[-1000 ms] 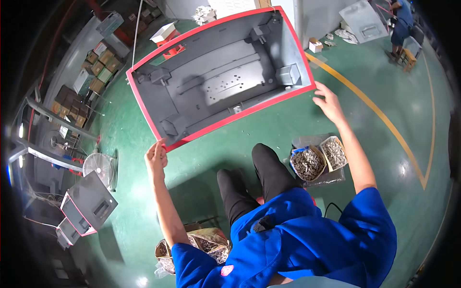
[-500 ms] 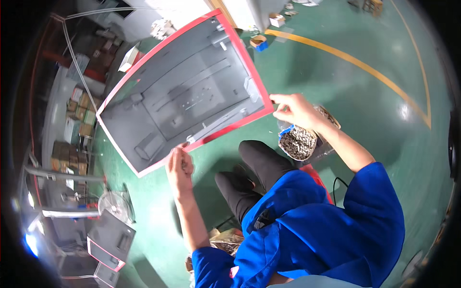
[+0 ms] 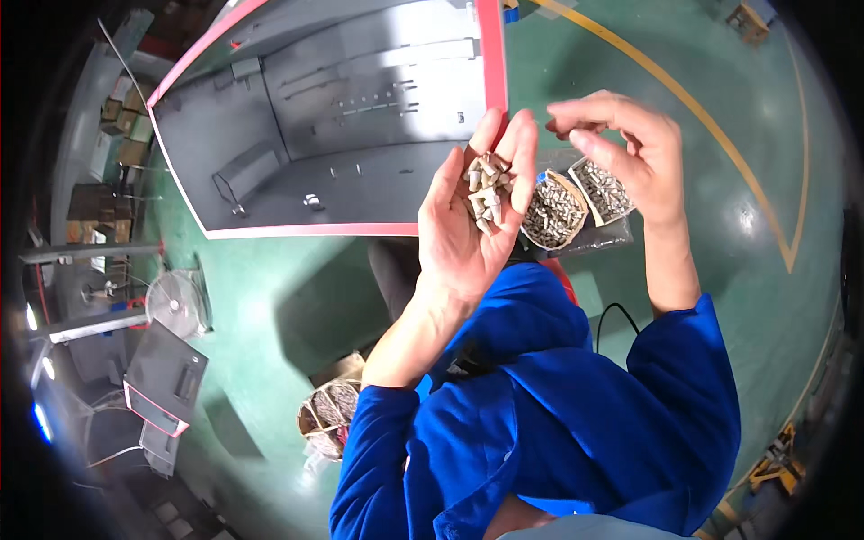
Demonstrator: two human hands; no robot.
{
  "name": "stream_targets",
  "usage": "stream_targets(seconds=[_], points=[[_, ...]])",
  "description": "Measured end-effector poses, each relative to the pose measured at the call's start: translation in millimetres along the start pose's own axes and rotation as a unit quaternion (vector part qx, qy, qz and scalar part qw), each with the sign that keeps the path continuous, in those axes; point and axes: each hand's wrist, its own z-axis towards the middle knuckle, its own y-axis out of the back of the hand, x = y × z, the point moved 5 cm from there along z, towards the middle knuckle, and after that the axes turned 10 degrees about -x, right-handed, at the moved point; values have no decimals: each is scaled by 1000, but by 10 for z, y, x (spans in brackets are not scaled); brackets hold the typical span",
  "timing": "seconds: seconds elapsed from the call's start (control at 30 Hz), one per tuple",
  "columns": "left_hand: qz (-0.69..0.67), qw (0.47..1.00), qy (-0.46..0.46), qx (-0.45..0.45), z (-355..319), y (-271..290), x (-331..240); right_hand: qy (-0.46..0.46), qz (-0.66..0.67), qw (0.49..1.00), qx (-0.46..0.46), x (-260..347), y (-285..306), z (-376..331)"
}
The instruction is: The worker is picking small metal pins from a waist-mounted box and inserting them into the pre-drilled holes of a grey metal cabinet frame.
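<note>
My left hand is palm up and cupped, with a small heap of tan and grey stepped plugs lying in it. To its right, my right hand is raised with thumb and fingers curved apart, and I see nothing between them. In front of me is a large open casing, dark grey inside with a pink-red rim. The fingertips of my left hand overlap the casing's right rim in view; whether they touch it I cannot tell.
Two open containers of small metal pieces, one and another, stand below my right hand. A bag of small parts is at lower left. Farther left are a fan, a grey panel with pink edging and stacked boxes.
My left hand has left the casing's lower rim and turned palm up, showing the plugs. My right hand has come off the right corner and is raised. The casing appears higher and larger in view.
</note>
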Motion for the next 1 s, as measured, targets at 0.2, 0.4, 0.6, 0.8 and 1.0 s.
stream_targets(seconds=[0.2,0.4,0.6,0.8,1.0], points=[[-78,993,43,77,-174,-170,-34,234,-135,963,20,474,-370,64],[21,997,-74,17,-58,-59,-359,278,-182,938,99,496,-825,206],[-3,996,-7,87,114,137,-604,262,-255,903,227,168,-1262,213],[139,984,-104,-48,357,162,-793,262,-240,908,223,-182,-1324,373],[134,968,-162,-134,447,482,-995,295,-127,915,243,-428,-1452,531]])
